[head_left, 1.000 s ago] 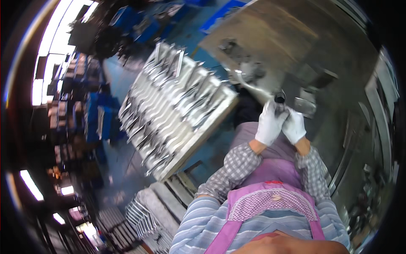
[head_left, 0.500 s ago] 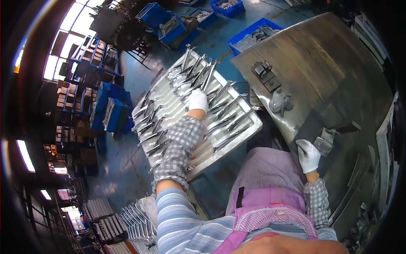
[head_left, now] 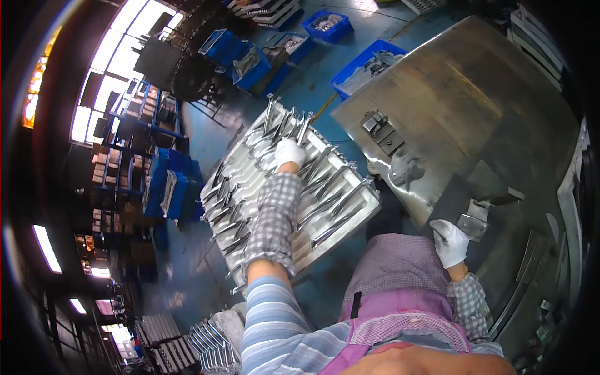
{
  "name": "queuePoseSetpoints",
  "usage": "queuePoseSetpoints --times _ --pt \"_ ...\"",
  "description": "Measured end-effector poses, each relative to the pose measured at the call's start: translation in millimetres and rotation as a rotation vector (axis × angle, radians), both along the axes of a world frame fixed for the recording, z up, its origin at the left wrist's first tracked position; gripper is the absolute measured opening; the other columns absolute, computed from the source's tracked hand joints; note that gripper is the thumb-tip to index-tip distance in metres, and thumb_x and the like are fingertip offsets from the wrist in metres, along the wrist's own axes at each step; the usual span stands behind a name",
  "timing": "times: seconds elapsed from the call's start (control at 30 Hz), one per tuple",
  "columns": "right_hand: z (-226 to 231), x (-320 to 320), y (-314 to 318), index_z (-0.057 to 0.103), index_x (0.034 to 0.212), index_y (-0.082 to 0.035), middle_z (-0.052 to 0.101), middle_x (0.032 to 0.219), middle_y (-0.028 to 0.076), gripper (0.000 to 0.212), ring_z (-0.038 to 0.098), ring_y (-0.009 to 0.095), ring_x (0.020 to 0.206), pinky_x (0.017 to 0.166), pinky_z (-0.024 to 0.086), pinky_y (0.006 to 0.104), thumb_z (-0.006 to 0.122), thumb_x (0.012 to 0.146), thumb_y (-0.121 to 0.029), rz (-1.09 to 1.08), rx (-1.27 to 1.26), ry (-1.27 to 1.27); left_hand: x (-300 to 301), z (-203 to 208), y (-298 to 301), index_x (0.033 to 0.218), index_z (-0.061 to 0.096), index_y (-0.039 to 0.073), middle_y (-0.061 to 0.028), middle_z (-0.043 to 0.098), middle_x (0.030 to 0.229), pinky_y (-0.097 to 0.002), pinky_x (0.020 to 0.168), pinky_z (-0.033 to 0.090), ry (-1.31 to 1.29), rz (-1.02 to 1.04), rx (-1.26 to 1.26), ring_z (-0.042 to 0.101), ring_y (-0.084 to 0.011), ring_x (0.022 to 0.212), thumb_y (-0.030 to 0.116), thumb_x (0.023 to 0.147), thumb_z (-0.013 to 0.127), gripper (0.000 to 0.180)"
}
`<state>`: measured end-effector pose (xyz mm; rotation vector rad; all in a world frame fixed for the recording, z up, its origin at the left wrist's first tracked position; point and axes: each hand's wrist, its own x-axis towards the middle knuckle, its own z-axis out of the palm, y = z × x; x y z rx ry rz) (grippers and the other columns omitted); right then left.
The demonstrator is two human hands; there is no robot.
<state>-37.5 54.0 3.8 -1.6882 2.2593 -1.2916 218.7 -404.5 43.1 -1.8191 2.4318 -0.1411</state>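
Observation:
A white ribbed tray (head_left: 340, 220) holds several rows of long, shiny metal parts (head_left: 334, 206). My left hand (head_left: 290, 153), in a white glove, reaches over the tray's far half. Its fingers are closed at one of the metal parts there, the fingertips partly hidden among the pieces. My right hand (head_left: 450, 242), also gloved in white, rests at the near edge of the metal-topped table with its fingers curled in. Whatever they may hold cannot be made out. Just to its right lies a small metal block fixture (head_left: 474, 220).
On the metal table (head_left: 450, 81) stand a dark clamp-like fixture (head_left: 382, 132) and a crumpled grey cloth (head_left: 406, 169). Blue bins (head_left: 328, 25) sit on the floor beyond. Shelving (head_left: 119, 162) lines the left, with blue crates (head_left: 178, 190) beside it. More trays of parts (head_left: 209, 344) lie lower left.
My left hand has moved farther across the tray, in among the far metal parts. The whole view has shifted slightly. My right hand stays by the table edge, fingers still curled.

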Motion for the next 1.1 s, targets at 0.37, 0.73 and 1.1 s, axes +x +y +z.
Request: queuePoseSetpoints --times 0.37,0.73,1.1 --pt "69.7 19.5 5.3 0.072 0.107 -0.014 0.072 0.111 0.005 0.032 0.070 0.028 0.092 0.077 0.056 0.0372 0.070 0.076 -0.005 0.071 -0.086 -0.006 -27.7 101.6 296.3 0.107 0.065 -0.004 -0.0092 0.070 0.083 -0.0247 0.061 0.048 1.048 0.030 1.291 0.066 -0.0141 0.071 0.027 0.097 0.062 0.033" --pt "34.0 -78.5 58.8 0.072 0.105 -0.004 0.074 0.094 0.014 0.031 0.074 0.027 0.089 0.078 0.058 0.0355 0.078 0.080 -0.021 -0.293 0.115 -0.623 -132.1 -43.8 424.5 0.108 0.068 -0.005 -0.0110 0.073 0.084 -0.0261 0.062 0.054 1.282 0.075 1.359 0.068 -0.0147 0.068 0.036 0.107 0.050 0.045" --pt "32.5 -83.3 50.8 0.069 0.096 -0.006 0.072 0.085 0.018 0.032 0.070 0.038 0.085 0.077 0.055 0.0423 0.076 0.079 -0.031 -0.246 0.330 -0.433 -202.5 -39.7 394.8 0.108 0.074 0.002 -0.0095 0.074 0.090 -0.0270 0.076 0.053 1.109 -0.417 0.469 0.068 -0.0125 0.083 0.017 0.093 0.071 0.022"
